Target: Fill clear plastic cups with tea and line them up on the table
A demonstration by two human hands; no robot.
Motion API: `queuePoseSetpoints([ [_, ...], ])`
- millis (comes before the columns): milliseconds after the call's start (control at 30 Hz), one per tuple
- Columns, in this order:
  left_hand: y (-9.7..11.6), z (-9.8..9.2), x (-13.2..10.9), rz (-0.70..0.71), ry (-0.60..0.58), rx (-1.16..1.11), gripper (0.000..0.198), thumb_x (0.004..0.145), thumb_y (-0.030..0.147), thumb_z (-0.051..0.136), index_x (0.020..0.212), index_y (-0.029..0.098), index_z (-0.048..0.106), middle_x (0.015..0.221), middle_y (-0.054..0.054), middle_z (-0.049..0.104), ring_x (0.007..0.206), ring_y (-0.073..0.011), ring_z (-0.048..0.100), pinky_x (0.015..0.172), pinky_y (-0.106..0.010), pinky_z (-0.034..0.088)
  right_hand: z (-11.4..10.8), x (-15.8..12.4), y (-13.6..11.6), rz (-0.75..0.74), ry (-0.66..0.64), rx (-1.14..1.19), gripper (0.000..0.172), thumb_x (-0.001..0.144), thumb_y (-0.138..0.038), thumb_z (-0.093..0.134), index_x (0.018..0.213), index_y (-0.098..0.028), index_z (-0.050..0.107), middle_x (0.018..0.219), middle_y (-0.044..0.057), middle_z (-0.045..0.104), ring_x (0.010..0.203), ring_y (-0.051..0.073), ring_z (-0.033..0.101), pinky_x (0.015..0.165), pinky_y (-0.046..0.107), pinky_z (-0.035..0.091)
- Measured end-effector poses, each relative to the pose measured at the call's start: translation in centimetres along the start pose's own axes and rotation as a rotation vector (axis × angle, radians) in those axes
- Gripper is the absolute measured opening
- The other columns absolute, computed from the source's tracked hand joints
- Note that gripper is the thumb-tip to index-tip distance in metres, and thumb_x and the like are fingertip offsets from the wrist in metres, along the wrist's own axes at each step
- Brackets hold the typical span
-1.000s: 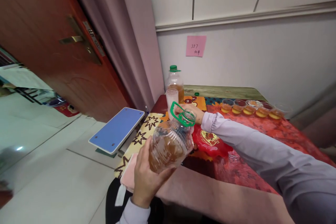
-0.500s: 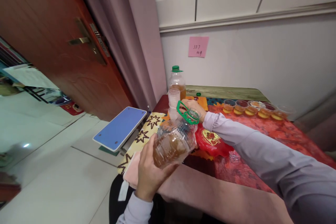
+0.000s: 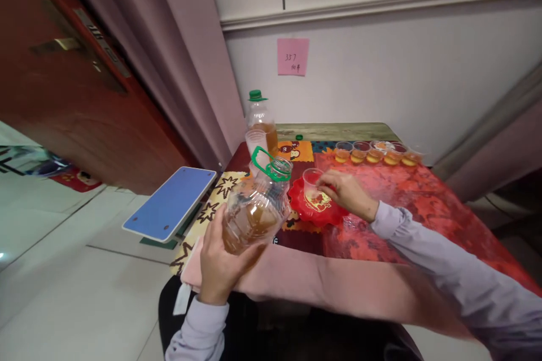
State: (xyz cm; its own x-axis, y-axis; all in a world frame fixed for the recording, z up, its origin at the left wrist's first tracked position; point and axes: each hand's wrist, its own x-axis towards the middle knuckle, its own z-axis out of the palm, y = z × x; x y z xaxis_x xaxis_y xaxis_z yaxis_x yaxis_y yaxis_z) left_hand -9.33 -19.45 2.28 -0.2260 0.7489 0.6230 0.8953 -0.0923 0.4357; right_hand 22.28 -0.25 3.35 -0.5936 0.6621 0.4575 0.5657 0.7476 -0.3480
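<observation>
Head view: left hand (image 3: pixel 224 262), fingers wrapped wide around a tilted, open-mouthed bottle (image 3: pixel 254 217) above the near-left edge of the table (image 3: pixel 342 131); right hand (image 3: pixel 349 194), fingertips pinched on a clear cup (image 3: pixel 311 179) over the red dish (image 3: pixel 333 216). Red tablecloth (image 3: pixel 410 189) lies between this hand and the cup row (image 3: pixel 375 157) near the far edge.

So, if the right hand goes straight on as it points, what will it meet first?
Past its held cup, probably the open bottle; depth is unclear, so the hand might instead reach the stacked cups.
</observation>
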Motion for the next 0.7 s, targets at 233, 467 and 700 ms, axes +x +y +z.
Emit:
queuePoseSetpoints([
  [233,0.2,0.0,0.3,-0.014,-0.005,0.018,0.109,0.074,0.073,0.079,0.161,0.018,0.043,0.151,-0.021,0.062,0.137,-0.0388,0.062,0.115,-0.055,0.052,3.0,-3.1,0.9,0.057,-0.049,-0.034,0.019,0.102,-0.018,0.058,0.104,-0.021,0.077,0.105,0.009,0.078,0.089,0.02,0.073,0.076,0.029,0.052],
  [467,0.2,0.0,0.4,-0.011,-0.002,0.016,0.11,0.072,0.073,0.081,0.16,0.018,0.043,0.15,-0.022,0.062,0.135,-0.0396,0.064,0.113,-0.056,0.053,3.4,-3.9,0.8,0.119,0.027,-0.075,0.036,0.1,-0.024,0.063,0.135,-0.023,0.069,0.137,0.013,0.071,0.113,0.027,0.073,0.09,0.039,0.058],
  [700,0.6,-0.1,0.6,-0.04,-0.009,0.011,0.109,0.072,0.072,0.08,0.159,0.018,0.044,0.15,-0.021,0.063,0.135,-0.0392,0.063,0.114,-0.056,0.052,6.2,-3.6,0.2,0.385,0.126,-0.083,0.087,0.088,-0.046,0.078,0.16,-0.012,0.042,0.151,0.025,0.06,0.138,0.039,0.06,0.107,0.054,0.05],
])
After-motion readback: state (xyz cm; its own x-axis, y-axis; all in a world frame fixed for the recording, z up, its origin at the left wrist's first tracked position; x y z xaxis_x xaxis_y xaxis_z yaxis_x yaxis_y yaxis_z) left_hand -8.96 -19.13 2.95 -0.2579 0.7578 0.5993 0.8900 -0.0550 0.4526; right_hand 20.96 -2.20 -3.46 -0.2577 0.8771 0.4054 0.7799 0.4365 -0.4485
